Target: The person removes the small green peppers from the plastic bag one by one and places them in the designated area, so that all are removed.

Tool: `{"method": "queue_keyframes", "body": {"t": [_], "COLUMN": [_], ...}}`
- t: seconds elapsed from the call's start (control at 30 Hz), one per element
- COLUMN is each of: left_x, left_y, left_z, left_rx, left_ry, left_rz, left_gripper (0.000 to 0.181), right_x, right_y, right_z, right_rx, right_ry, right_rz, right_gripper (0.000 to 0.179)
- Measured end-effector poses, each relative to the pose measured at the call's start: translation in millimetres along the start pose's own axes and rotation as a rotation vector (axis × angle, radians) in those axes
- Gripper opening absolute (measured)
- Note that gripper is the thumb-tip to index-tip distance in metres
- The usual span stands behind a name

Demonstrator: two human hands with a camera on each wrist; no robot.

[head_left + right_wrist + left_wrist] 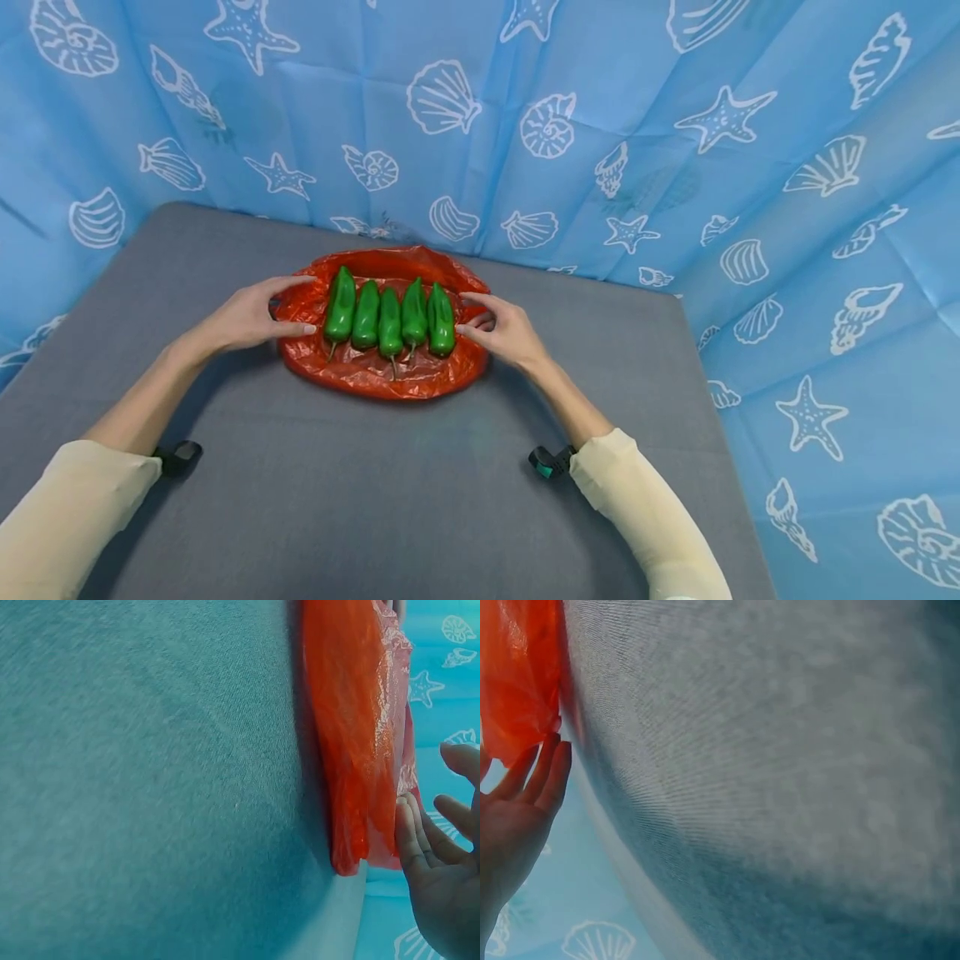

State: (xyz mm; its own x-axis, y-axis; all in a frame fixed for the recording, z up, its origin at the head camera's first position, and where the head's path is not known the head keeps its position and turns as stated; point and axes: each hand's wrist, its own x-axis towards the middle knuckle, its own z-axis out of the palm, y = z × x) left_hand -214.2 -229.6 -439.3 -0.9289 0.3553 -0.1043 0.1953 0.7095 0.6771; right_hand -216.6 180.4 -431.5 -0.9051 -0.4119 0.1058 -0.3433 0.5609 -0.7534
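Several green peppers (pixel 389 325) lie side by side in a row on a red plastic bag (pixel 352 382), whose edges are bunched up around them. At the bag's left side is my left hand (pixel 251 315), its thumb and fingers spread wide apart over the edge. The left wrist view shows its straight fingers against the red plastic (pixel 519 675). My right hand (pixel 504 329) touches the opposite side, with thumb and forefinger apart near the rightmost pepper. Its lower fingers lie along the outside of the bag (pixel 352 750) in the right wrist view.
A grey cloth-covered table (pixel 420 500) lies under the bag. Behind it and along the right hangs a blue curtain (pixel 480 183) with white shells and starfish. Dark wrist cameras (pixel 551 462) sit at both sleeve cuffs.
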Motion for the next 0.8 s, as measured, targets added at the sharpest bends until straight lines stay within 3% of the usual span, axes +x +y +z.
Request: {"method": "queue_keyframes", "body": {"t": [0.23, 0.47, 0.8], "left_x": [2.6, 2.0, 4.8], "left_y": [-1.8, -5.1, -7.5], "left_z": [-0.1, 1.2, 0.5], "left_rx": [-0.029, -0.038, -0.066], "left_ry": [-0.008, -0.058, -0.060], "left_rz": [-0.010, -0.013, 0.012], "left_gripper": [0.085, 0.084, 0.083], "right_x": [8.8, 13.0, 16.5], "right_y": [0.2, -2.1, -0.9], "right_z": [9.0, 16.5, 25.9], "right_rx": [-0.044, -0.099, -0.173], "right_ry": [-0.061, -0.114, -0.174], "right_rz": [0.066, 0.112, 0.083], "right_gripper": [0.056, 0.060, 0.073]}}
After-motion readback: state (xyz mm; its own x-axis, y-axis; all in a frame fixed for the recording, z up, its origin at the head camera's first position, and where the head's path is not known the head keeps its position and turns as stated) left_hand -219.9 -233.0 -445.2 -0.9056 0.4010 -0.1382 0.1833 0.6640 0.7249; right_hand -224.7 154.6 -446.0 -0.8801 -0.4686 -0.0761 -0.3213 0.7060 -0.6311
